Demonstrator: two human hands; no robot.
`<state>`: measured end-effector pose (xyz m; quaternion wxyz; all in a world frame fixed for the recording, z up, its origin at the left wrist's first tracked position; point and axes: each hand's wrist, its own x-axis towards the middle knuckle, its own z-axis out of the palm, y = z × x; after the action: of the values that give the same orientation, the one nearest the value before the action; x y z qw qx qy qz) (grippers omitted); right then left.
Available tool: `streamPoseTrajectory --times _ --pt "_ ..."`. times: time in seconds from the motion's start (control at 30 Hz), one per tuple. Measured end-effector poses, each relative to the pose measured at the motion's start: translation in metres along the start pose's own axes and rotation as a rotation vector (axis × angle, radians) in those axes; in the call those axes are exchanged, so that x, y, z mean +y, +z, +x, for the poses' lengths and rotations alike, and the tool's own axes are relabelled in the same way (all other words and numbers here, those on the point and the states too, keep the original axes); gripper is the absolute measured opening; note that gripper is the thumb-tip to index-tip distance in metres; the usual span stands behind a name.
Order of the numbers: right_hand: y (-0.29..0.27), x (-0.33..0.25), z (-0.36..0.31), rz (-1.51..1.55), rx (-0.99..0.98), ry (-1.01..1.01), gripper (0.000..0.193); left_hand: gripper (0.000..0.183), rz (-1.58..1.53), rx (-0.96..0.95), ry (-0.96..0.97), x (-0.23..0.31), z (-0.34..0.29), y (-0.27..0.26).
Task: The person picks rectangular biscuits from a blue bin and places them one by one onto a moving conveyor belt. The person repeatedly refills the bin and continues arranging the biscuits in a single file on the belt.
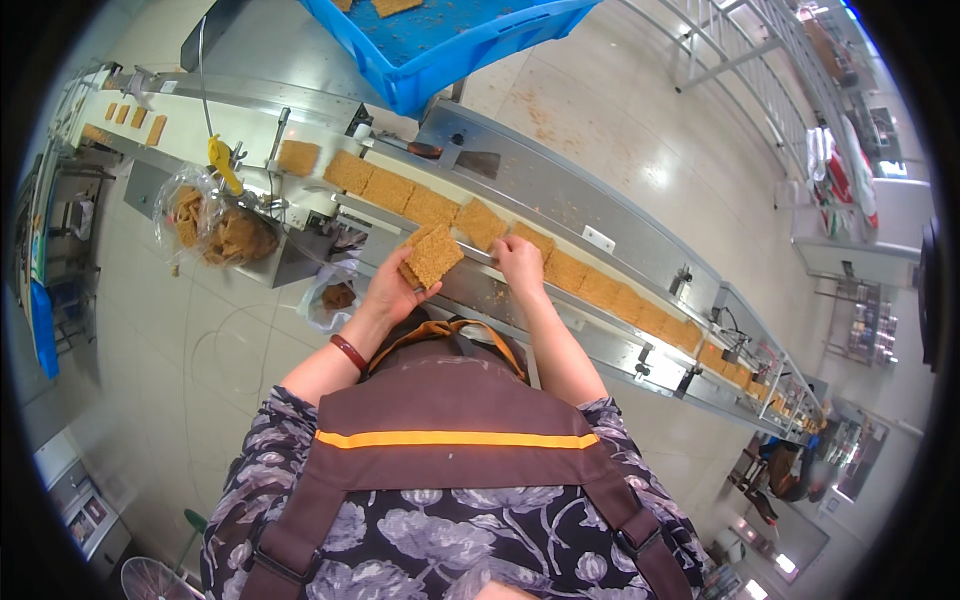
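Observation:
My left hand [388, 286] is closed around a small stack of golden-brown, grainy square crackers [437, 257], held tilted in front of the conveyor's near edge. Over the belt, my right hand [521, 266] has its fingers curled together; whether anything is pinched in them is hidden. Just left of those fingertips lies a square cracker [481, 223], turned askew from the others. A row of similar crackers [388, 188] runs along the conveyor belt [560, 243] on both sides of my hands.
A blue plastic crate [440, 72] with crumbs and pieces stands beyond the conveyor. To the left, a clear plastic bag [186, 215] of broken brown pieces sits beside a yellow-handled tool [222, 163]. Another bag [333, 298] hangs low near my left forearm. Metal side rails border the belt.

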<state>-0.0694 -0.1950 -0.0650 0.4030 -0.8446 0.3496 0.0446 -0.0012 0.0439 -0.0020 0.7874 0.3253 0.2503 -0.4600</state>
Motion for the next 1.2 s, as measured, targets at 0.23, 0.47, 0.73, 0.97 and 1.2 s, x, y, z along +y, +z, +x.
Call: streamPoseTrajectory --times 0.23,0.47,0.73,0.97,1.2 --pt "-0.052 -0.031 -0.029 -0.246 0.089 -0.174 0.030 0.041 0.025 -0.059 -0.074 0.000 0.005 0.023" --pt "-0.032 -0.084 -0.079 -0.215 0.257 -0.541 0.065 0.042 0.063 -0.202 -0.119 -0.007 0.015 0.038" --pt "-0.038 -0.046 -0.056 0.393 -0.106 -0.053 0.043 0.039 0.056 -0.015 -0.088 -0.003 0.022 0.022" --pt "-0.053 -0.026 -0.041 0.703 -0.059 0.113 0.023 0.038 0.219 0.001 -0.009 0.012 0.005 0.008" --pt "-0.049 -0.044 -0.038 0.958 -0.171 0.260 0.024 0.041 0.227 0.078 0.098 0.016 0.006 -0.008"
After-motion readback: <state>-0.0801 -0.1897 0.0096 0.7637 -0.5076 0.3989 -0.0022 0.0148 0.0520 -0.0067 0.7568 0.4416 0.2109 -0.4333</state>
